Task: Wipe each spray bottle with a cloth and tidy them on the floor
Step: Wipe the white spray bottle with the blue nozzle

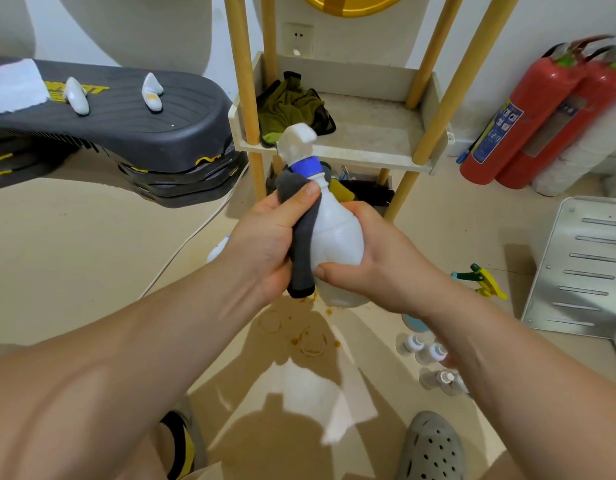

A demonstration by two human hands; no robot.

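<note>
Head view.

Item 1: white translucent plastic spray bottle (337, 233) with a blue collar and a white trigger head. It is held upright in the air above the beige floor (74, 254), in front of the shelf, between both hands.

Item 2: dark grey cloth (301, 251), folded into a strip and lying down the bottle's left side from neck to base.

Item 3: left hand (265, 244). Its fingers are curled round the grey cloth, and its thumb presses the cloth against the bottle's neck just below the blue collar.

Item 4: right hand (379, 268). It is wrapped round the bottle's rounded body, with the thumb lying across the lower front.

Item 5: pale shelf tray (369, 123) on round wooden posts, carrying a crumpled olive green cloth (289, 105) at its left end.

Item 6: stack of black step platforms (126, 109) with yellow markings, at left.

Item 7: 2 red fire extinguishers (528, 116) leaning against the wall, at right.

Item 8: slotted silver metal panel (583, 265) on the floor at right, with a green and yellow spray trigger (479, 278) just beside it.

Item 9: 3 small clear bottles (412, 344) with white caps, blurred, on the floor beside the right forearm.

Item 10: white paper sheet (310, 393) on the floor below the hands, near a grey perforated clog (431, 448).
</note>
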